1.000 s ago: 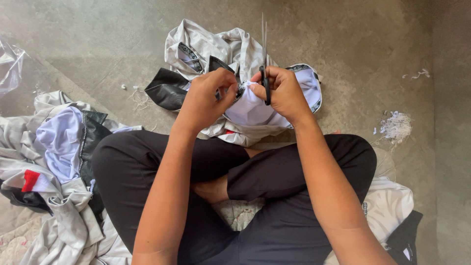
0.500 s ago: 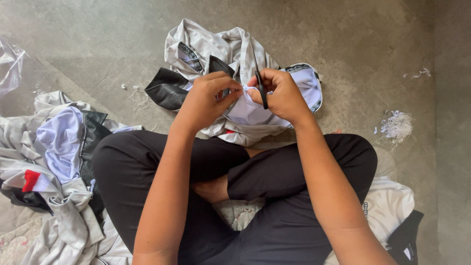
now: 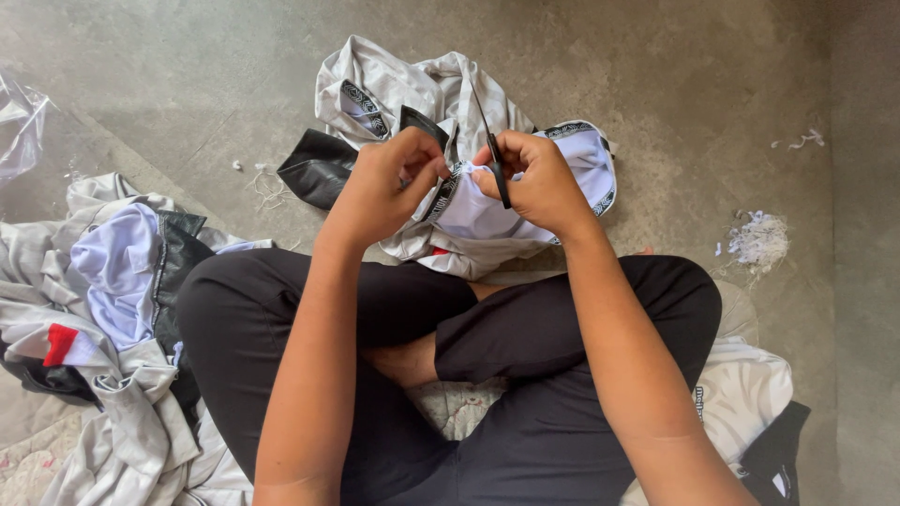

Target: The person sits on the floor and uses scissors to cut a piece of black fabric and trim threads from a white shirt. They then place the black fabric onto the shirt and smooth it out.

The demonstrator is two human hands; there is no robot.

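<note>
I sit cross-legged on a concrete floor. A grey-and-white garment (image 3: 487, 220) with patterned black trim is bunched in front of my knees. My left hand (image 3: 389, 183) pinches its edge near the trim. My right hand (image 3: 534, 178) grips a pair of thin dark scissors (image 3: 492, 155), their blades tilted up and to the left, and it also presses on the fabric. Both hands meet over the same fold of cloth.
A heap of grey, white, black and red garments (image 3: 103, 309) lies at my left. A small pile of white thread scraps (image 3: 757, 240) sits on the floor to the right. More pale cloth (image 3: 750, 384) lies under my right knee. Clear plastic (image 3: 19, 117) is at far left.
The scissors stood upright above my hands a second ago; they have since tipped down and to the left, closer to the fabric. My hands stay together over the garment.
</note>
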